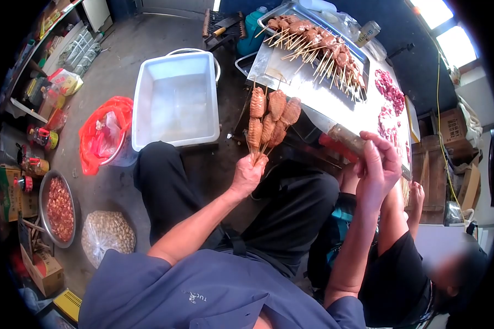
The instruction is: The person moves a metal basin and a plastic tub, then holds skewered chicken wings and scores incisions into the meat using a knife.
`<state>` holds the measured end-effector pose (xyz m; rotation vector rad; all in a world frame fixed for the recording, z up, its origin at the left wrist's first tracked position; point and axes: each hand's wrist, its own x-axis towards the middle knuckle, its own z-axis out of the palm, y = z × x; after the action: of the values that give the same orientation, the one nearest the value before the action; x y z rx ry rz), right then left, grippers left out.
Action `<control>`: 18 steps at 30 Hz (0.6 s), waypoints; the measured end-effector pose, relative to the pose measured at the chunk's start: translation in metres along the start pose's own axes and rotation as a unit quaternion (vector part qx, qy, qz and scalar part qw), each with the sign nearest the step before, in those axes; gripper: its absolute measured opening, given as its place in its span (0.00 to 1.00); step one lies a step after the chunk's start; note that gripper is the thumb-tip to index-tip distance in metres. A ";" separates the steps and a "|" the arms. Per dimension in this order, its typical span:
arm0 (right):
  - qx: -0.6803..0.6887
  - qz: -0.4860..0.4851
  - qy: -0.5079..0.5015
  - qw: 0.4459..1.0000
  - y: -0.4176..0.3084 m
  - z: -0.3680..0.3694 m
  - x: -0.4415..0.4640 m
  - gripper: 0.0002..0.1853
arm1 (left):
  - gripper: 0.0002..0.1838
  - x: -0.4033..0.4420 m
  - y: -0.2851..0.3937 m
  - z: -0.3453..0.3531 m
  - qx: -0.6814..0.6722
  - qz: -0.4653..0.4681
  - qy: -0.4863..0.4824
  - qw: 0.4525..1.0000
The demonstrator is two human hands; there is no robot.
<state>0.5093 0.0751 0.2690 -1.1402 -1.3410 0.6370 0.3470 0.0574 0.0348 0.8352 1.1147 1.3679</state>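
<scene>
Several skewers of reddish-brown marinated meat (267, 118) stand fanned upward in my left hand (250, 174), which is closed round their sticks. My right hand (380, 162) is raised at the right with its fingers bent and pressed together; what it holds, if anything, I cannot make out. Just left of its fingertips lies a knife with a worn wooden handle (346, 140), at the edge of the metal table (269, 66). At the back of that table, many meat skewers (318, 41) are piled on a tray, their sticks pointing toward me.
A white tub (137, 104) stands on the floor ahead, beside a bucket lined with a red bag (127, 126). Raw red meat (388, 93) lies on the table's right side. A co-worker in black (400, 274) sits close at my right. A meat bowl (70, 219) stands left.
</scene>
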 end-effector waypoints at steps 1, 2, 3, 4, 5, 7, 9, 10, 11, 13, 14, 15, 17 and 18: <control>0.000 0.000 0.000 1.000 -0.001 0.002 0.006 0.07 | 0.06 0.000 0.000 0.000 0.002 -0.005 0.000 1.000; -0.001 -0.005 0.003 1.000 -0.002 0.003 0.013 0.07 | 0.06 0.000 0.000 0.000 0.001 -0.005 0.000 1.000; -0.002 -0.010 0.006 1.000 -0.004 0.005 0.020 0.07 | 0.06 0.001 -0.001 0.000 0.005 -0.004 -0.002 1.000; -0.010 -0.010 0.029 0.999 -0.006 0.010 0.028 0.08 | 0.06 0.001 -0.003 -0.001 0.009 -0.003 -0.003 1.000; -0.004 0.013 0.026 1.000 -0.010 0.013 0.036 0.09 | 0.06 0.001 -0.004 -0.002 0.010 -0.003 -0.003 1.000; -0.022 0.036 0.026 0.999 -0.009 0.013 0.055 0.11 | 0.05 0.002 -0.005 -0.003 0.020 -0.003 0.004 1.000; -0.015 0.048 0.022 0.999 -0.010 0.018 0.075 0.12 | 0.05 0.003 -0.006 -0.004 0.023 -0.003 0.003 1.000; -0.011 0.049 0.026 0.998 -0.012 0.022 0.083 0.12 | 0.05 0.004 -0.006 -0.004 0.025 -0.005 0.003 1.000; -0.023 0.068 0.017 0.997 -0.013 0.025 0.088 0.12 | 0.05 0.004 -0.007 -0.003 0.024 -0.005 0.002 1.000; -0.036 0.078 -0.001 0.996 -0.010 0.031 0.097 0.12 | 0.05 0.004 -0.008 -0.003 0.018 0.003 0.002 1.000; -0.047 0.087 -0.019 0.995 -0.009 0.034 0.100 0.12 | 0.05 0.005 -0.008 -0.003 0.017 0.003 0.002 1.000; -0.053 0.093 -0.009 0.994 -0.012 0.038 0.101 0.12 | 0.06 0.005 -0.009 -0.003 0.031 0.012 0.001 0.999; -0.060 0.088 -0.018 0.994 -0.010 0.041 0.104 0.11 | 0.06 0.006 -0.009 -0.004 0.045 0.020 0.000 0.999; -0.068 0.084 -0.027 0.994 -0.009 0.042 0.104 0.11 | 0.06 0.005 -0.008 -0.004 0.040 0.013 0.000 0.999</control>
<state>0.4864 0.1760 0.3142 -1.3643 -1.3603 0.7115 0.3454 0.0616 0.0252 0.9105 1.1679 1.3511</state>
